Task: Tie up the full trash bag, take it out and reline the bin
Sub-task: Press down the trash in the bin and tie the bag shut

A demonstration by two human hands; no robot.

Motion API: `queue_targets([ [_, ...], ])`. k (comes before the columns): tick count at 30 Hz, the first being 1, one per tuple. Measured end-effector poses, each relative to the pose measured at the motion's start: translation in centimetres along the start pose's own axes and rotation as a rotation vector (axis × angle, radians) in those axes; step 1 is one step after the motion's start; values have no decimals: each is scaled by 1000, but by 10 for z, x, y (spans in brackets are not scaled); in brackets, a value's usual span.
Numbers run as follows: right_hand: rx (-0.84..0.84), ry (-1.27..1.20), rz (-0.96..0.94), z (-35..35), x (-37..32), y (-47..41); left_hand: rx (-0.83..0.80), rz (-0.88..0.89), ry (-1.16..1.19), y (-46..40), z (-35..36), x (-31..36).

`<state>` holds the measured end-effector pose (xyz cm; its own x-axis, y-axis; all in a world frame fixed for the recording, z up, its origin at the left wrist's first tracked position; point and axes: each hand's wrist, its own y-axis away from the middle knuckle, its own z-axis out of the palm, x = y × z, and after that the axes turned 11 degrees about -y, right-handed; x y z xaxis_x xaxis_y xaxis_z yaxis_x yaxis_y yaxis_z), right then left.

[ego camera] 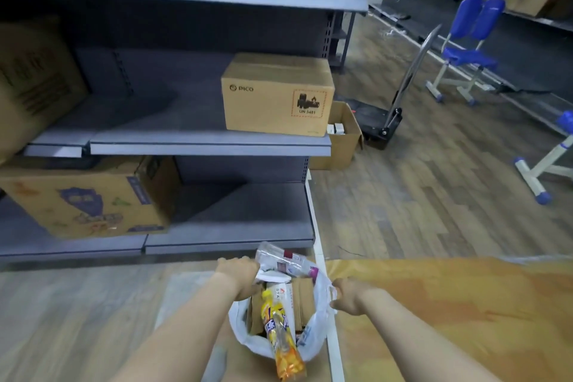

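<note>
A white plastic trash bag (pixel 316 324) sits low at the bottom centre of the head view, its mouth open. Inside I see cardboard pieces, a yellow snack wrapper (pixel 280 332) sticking out toward me, and clear plastic packaging (pixel 279 257) at the far rim. My left hand (pixel 240 276) grips the bag's left rim. My right hand (pixel 347 296) grips its right rim. The two hands hold the rim apart. The bin itself is hidden under the bag.
Grey metal shelving (pixel 210 139) stands just ahead with a Pico carton (pixel 277 93) and other cardboard boxes. An open box (pixel 342 136) and a folding hand cart (pixel 387 124) sit on the wood floor. Blue chairs (pixel 471 46) stand at the right.
</note>
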<state>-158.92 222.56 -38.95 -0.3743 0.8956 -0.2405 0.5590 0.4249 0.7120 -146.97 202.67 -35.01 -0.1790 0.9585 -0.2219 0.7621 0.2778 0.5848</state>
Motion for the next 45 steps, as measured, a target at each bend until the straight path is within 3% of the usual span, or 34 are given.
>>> queue_targets([
  [7,74,77,-48,54,15,-64,57,-47,-76,-56,84,6],
  [15,334,100,-111,75,36,-149,241,-188,-184,-129,156,-20],
  [20,449,128,-159,102,51,-182,294,-241,-232,-147,214,-24],
  [25,457,94,-147,130,77,-187,316,-219,-284,-140,260,-20],
  [29,487,68,-138,150,100,-179,477,-128,-337,-127,279,-14],
  [34,527,133,-213,182,114,-173,962,245,-387,-115,300,0],
  [40,622,324,-402,215,109,-168,936,452,-569,-123,307,47],
  [45,636,338,-519,223,97,-156,908,458,-519,-131,308,69],
])
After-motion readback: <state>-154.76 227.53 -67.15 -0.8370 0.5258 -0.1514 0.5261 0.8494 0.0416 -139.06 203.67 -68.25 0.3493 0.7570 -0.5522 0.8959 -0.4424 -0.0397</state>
